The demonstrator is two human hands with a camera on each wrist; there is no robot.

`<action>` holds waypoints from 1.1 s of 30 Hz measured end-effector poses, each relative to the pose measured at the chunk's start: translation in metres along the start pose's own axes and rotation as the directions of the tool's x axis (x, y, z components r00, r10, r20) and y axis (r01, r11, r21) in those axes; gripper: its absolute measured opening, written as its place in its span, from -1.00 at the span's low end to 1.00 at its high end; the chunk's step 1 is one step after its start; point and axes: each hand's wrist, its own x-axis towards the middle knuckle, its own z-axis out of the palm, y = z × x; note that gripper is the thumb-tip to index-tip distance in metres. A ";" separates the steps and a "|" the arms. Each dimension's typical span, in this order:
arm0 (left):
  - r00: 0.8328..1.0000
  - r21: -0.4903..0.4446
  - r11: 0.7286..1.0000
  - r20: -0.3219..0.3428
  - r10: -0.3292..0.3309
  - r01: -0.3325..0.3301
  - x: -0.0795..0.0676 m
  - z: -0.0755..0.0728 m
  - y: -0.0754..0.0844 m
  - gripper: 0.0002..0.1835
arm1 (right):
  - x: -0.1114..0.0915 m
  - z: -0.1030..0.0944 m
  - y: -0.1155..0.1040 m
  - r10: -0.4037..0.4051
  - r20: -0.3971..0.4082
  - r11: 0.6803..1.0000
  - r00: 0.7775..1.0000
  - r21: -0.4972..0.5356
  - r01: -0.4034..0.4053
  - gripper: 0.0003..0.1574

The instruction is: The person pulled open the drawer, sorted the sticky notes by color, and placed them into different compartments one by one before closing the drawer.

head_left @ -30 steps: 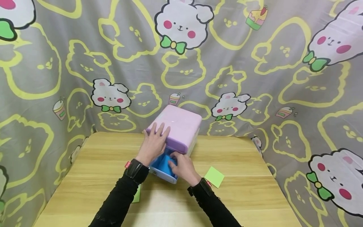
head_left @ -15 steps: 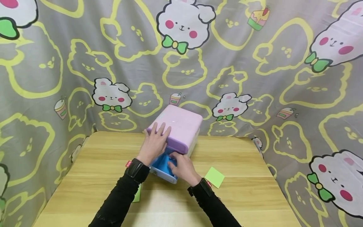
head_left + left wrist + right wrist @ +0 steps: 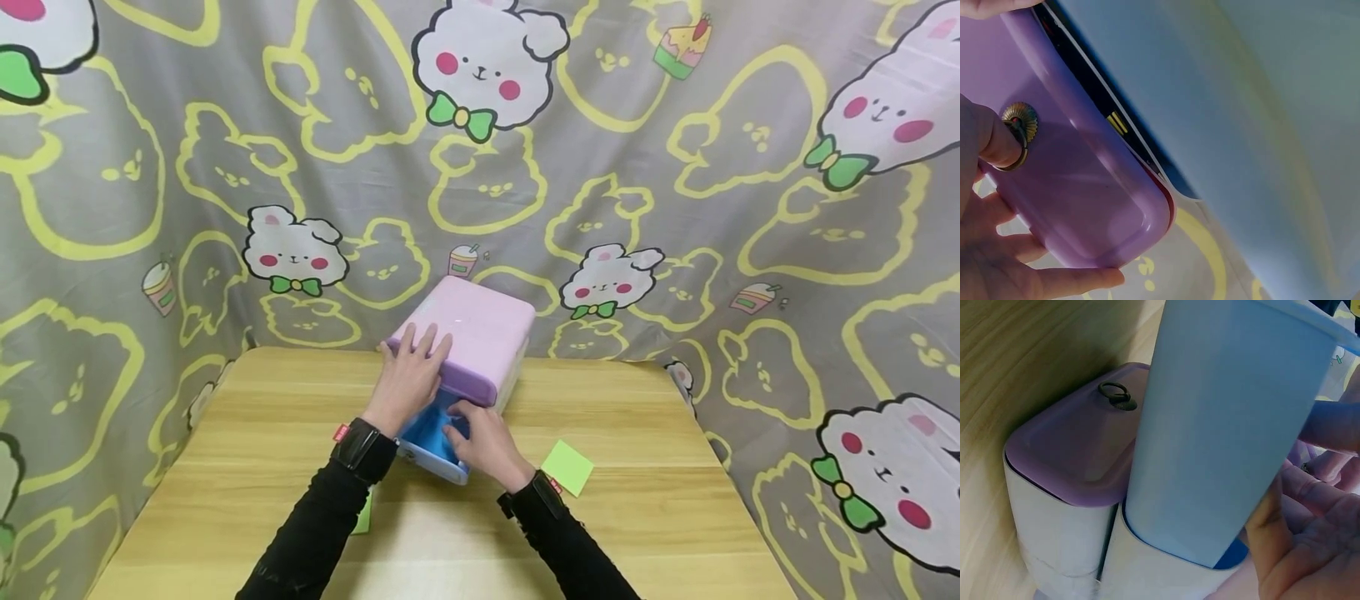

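Note:
A small drawer chest with a pink top stands at the middle of the table. Its blue drawer is pulled out toward me. My left hand rests spread on the chest's front top edge. In the left wrist view its thumb touches the ring handle of the upper purple drawer. My right hand is at the right side of the blue drawer, thumb and forefinger bent over its opening. Its fingertips are partly hidden, and I cannot tell whether they hold anything.
A closed purple drawer with a ring handle lies below the blue one. A green paper square is on the table right of my hand. Another green piece shows beside my left forearm. A patterned curtain hangs behind.
Both hands and the chest stay nearly where they were. The bright blue patch inside the drawer looks slightly different in shape. The head view shifts a little.

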 end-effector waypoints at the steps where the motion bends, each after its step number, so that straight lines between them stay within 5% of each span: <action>1: 1.000 0.000 1.000 -0.007 0.003 -0.003 0.000 0.000 0.001 -0.31 | -0.001 -0.001 0.000 -0.007 -0.004 1.000 1.000 0.008 0.007 -0.69; 13: 0.998 0.016 1.000 -0.051 0.023 -0.022 0.003 -0.002 0.003 -0.33 | -0.021 -0.015 -0.024 -0.110 -0.087 0.982 0.990 0.143 0.122 -0.68; 19: 1.000 0.033 0.999 -0.019 0.020 -0.019 0.007 -0.002 0.005 -0.37 | -0.041 -0.004 -0.042 -0.269 -0.142 0.948 0.953 0.139 0.288 -0.82; 24: 1.000 0.054 0.998 -0.002 0.013 -0.013 0.009 -0.004 0.005 -0.29 | -0.054 0.012 -0.049 -0.318 -0.002 0.942 0.948 0.116 0.316 -0.83; 28: 1.000 0.037 0.999 0.003 0.014 -0.014 0.009 -0.003 0.005 -0.27 | -0.061 0.027 -0.046 -0.267 0.155 0.964 0.951 0.050 0.262 -0.71; 33: 1.000 0.021 1.000 0.014 0.009 -0.009 0.007 -0.002 0.006 -0.29 | -0.066 0.040 -0.038 -0.215 0.249 0.972 0.944 -0.039 0.231 -0.52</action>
